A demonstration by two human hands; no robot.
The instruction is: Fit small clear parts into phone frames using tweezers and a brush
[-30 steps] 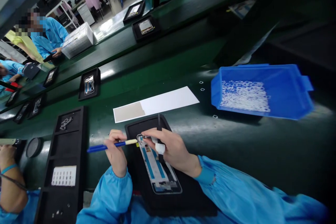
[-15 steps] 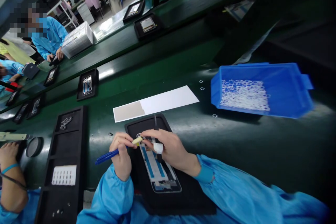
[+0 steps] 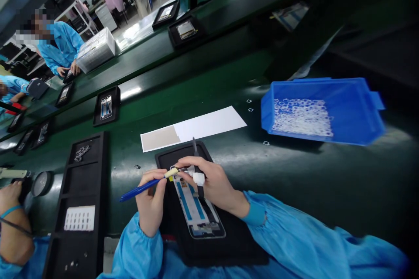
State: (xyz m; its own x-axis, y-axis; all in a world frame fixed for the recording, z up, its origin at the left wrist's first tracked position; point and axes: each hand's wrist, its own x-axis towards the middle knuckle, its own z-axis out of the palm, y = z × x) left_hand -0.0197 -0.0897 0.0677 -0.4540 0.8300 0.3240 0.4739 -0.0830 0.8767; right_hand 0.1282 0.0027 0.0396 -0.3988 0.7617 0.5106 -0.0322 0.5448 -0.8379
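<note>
In my left hand (image 3: 149,205) is a slim blue pen-like tool (image 3: 139,191) with a cream tip, pinched between thumb and fingers. My right hand (image 3: 218,185) grips dark tweezers (image 3: 196,157) with white wrapping, their point facing away from me. My right thumb and forefinger also close around the cream tip's end; a small part there is too small to make out. Beneath both hands lies an opened phone (image 3: 195,216) with blue strips, on a black tray (image 3: 235,244). My right hand covers some of the phone.
Right of my hands, a blue bin (image 3: 352,109) holds many small white frames. A white strip (image 3: 212,123) lies beyond the tray. At left are a compartmented black tray (image 3: 78,178), a round dark container (image 3: 42,183) and a co-worker's arm (image 3: 16,231). Phones in trays line the far belt.
My left thumb and fingers have shifted on the pen-like tool, so more of its blue shaft shows. The right hand stays nearly in place, still with the tweezers. The view has moved slightly.
</note>
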